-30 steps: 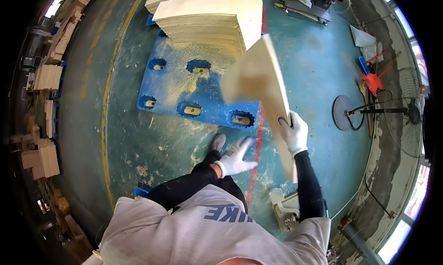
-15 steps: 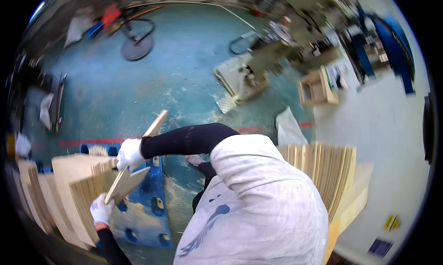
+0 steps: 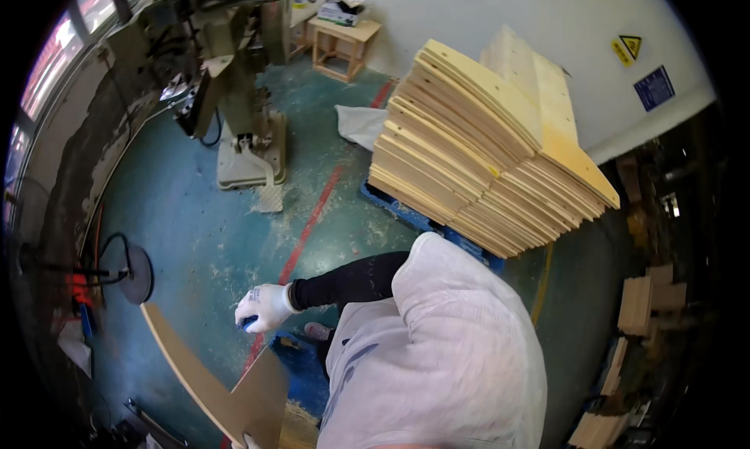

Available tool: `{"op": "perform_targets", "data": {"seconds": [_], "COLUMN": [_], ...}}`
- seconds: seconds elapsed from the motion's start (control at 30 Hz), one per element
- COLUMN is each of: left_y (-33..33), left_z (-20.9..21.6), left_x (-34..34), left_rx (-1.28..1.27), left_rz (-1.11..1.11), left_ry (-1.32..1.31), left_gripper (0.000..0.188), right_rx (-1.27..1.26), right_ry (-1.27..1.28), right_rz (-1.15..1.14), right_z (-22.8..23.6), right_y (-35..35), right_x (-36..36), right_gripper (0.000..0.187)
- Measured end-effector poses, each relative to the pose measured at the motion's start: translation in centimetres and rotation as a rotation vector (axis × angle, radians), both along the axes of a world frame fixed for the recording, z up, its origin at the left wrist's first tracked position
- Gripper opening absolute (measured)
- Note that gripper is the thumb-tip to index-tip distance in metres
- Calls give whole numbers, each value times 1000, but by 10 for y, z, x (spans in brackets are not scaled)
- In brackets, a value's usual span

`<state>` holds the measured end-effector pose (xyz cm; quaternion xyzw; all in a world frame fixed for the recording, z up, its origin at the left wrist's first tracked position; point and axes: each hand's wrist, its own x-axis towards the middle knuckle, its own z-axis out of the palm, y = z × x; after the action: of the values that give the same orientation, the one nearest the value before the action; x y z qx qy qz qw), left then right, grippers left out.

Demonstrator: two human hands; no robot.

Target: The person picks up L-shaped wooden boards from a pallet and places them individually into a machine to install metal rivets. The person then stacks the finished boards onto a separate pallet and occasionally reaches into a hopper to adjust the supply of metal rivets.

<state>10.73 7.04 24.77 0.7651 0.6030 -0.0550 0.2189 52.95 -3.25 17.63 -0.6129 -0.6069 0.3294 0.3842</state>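
At the bottom of the view, my left hand (image 3: 250,442) in a white glove shows only in part, with a thumb against the wooden panel (image 3: 264,394) it grips. The panel is thin, pale plywood, with a long curved arm reaching up left and a notch in its outline. My right hand (image 3: 266,308), in a white glove with a blue palm, hovers above the floor, apart from the panel. Its fingers bend loosely with nothing visible in them. A tall stack of cut plywood panels (image 3: 461,148) stands on a blue pallet (image 3: 406,211) at upper right.
A floor-standing machine (image 3: 248,144) with a foot pedal is at upper left. Behind it stands a small wooden stool (image 3: 344,39) holding a box. A white sack (image 3: 361,125) lies beside the stack. A round-based stand (image 3: 137,275) is at left; wood pieces (image 3: 637,304) are at right.
My view has swung right, bringing the large panel stack into the middle. My right hand has let go of the panel; my left hand keeps it.
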Motion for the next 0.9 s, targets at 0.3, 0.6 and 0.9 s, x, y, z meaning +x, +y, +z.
{"op": "perform_targets", "data": {"seconds": [0.3, 0.6, 0.9], "left_y": [52, -23, -59], "left_z": [15, 92, 206], "left_x": [105, 290, 432], "left_rx": [-17, 22, -404], "left_rz": [-303, -979, -1138], "left_ry": [-263, -507, -995], "left_gripper": [37, 20, 29], "right_rx": [-91, -478, 145], "right_ry": [89, -3, -742], "right_rz": [-472, -706, -1404], "right_z": [-31, -88, -43], "right_y": [-76, -165, -168], "right_x": [-16, -39, 85], "right_gripper": [36, 122, 122]}}
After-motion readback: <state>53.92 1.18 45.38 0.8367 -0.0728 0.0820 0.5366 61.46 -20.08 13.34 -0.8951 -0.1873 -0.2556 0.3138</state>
